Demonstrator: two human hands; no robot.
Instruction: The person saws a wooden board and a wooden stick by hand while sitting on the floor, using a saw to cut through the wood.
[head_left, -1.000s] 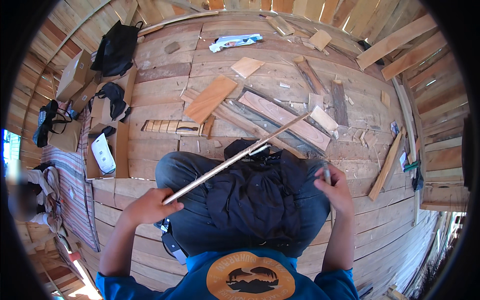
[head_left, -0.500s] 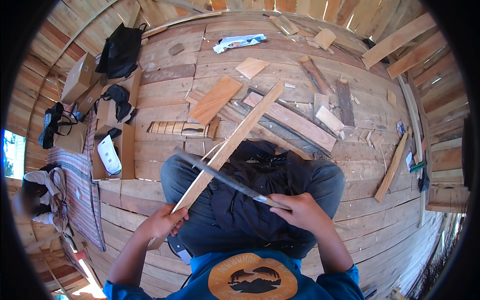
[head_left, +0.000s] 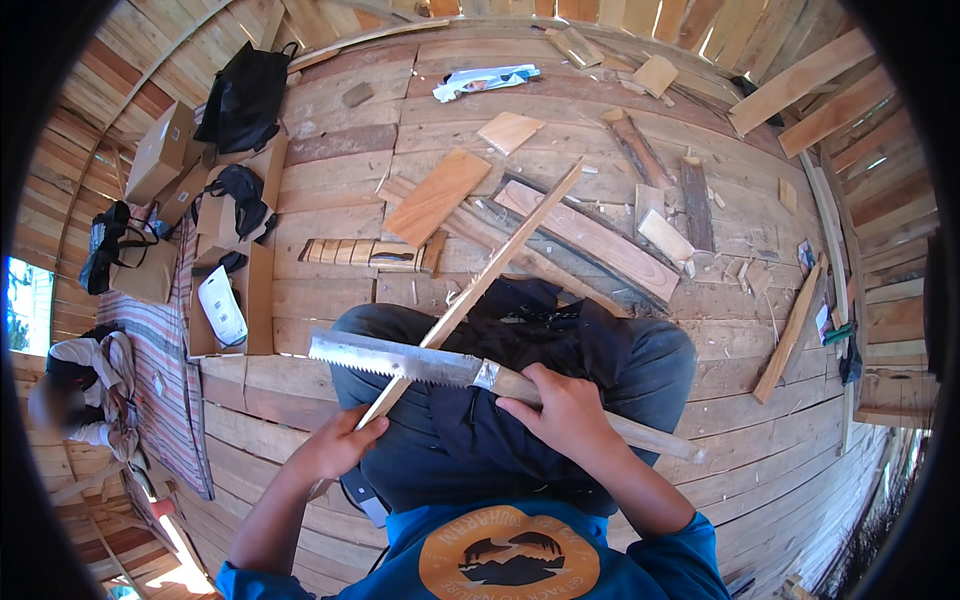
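Note:
My left hand [head_left: 342, 443] is closed round the near end of a long, narrow wooden strip [head_left: 497, 262]. The strip slants away to the upper right over my lap, its upper edge rough with small splinters. In my right hand [head_left: 562, 412] is the wooden handle of a hand saw, fingers wrapped round it. The saw's toothed metal blade [head_left: 400, 360] points left and crosses over the strip just beyond my left hand, teeth toward me. Whether the blade touches the wood I cannot tell. Dark cloth [head_left: 520, 400] lies bunched between my knees.
Ahead on the plank floor lie boards [head_left: 437, 197], a bark-edged plank [head_left: 590, 240] and scattered offcuts. Cardboard boxes [head_left: 258, 300] and a black bag [head_left: 243, 97] stand at left. A person [head_left: 85, 390] sits by a striped mat [head_left: 165, 370]. A long wooden piece [head_left: 790, 335] lies at right.
The saw has turned so its broad side and teeth show, and its blade has come nearer my left hand. The wooden strip has rolled onto a narrower side and shifted slightly right.

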